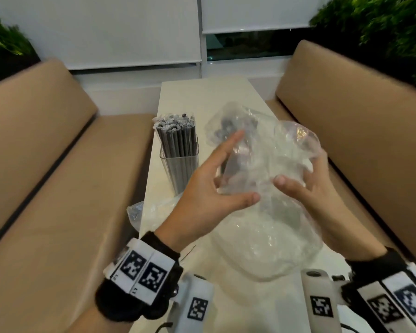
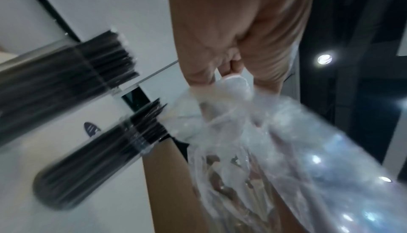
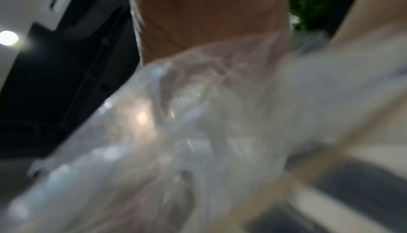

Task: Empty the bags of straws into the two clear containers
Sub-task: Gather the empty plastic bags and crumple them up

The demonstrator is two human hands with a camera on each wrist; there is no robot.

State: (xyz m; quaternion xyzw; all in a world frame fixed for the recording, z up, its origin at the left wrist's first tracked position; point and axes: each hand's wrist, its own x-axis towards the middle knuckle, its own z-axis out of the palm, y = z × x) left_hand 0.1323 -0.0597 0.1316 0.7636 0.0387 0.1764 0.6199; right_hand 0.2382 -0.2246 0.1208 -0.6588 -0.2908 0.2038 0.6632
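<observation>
Both hands hold a crumpled clear plastic bag (image 1: 269,212) above the middle of the white table (image 1: 202,94). My left hand (image 1: 235,171) grips its left side, thumb on the front and index finger stretched out. On the right, my right hand (image 1: 303,174) clutches the plastic with thumb in front and fingers behind. I make out no straws inside this bag. A clear container (image 1: 179,162) packed with black straws stands upright just left of the bag. The second container (image 2: 99,158), also holding black straws, shows in the left wrist view; in the head view the bag mostly hides it.
Another crumpled clear bag (image 1: 149,210) lies at the table's left edge, near my left wrist. Tan padded benches (image 1: 58,164) run along both sides of the narrow table. White blinds and a window close off the far end. The right wrist view is filled by blurred plastic (image 3: 198,123).
</observation>
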